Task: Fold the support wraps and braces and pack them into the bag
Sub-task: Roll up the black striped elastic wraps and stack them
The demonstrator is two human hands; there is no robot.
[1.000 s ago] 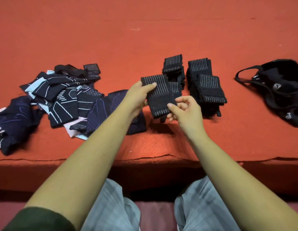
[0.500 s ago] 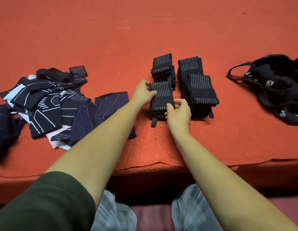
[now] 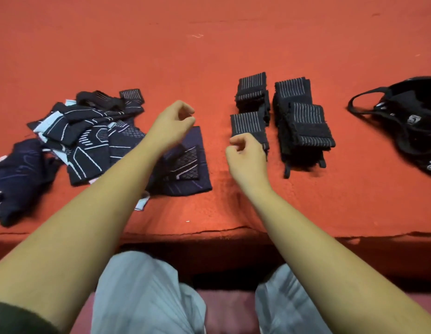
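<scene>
Both hands are empty at this moment. The left hand (image 3: 172, 126) hovers with its fingers loosely curled, above the near edge of the unfolded pile of dark patterned braces (image 3: 89, 141) on the left of the red tabletop (image 3: 209, 44). The right hand (image 3: 245, 157) is also half closed around nothing, just beside the near edge of a folded striped wrap (image 3: 248, 125), and I cannot tell if it touches it.

Behind this wrap lies another folded stack (image 3: 252, 95), and to the right two more folded wraps (image 3: 306, 121) lie one partly over the other. The black bag (image 3: 407, 116) with its strap loop lies further right, well apart from the stacks.

The braces look like soft, light knitted elastic. They should bend easily and have no stiffness of their own, so a fold will probably spring open if nothing rests on it. The flat dark brace (image 3: 185, 165) nearest to the left hand seems the easiest to take next. I would pinch it at one short edge with both hands, because a grip in the middle would let the ends hang and bunch. The fabric looks rough, so slipping seems unlikely.
</scene>
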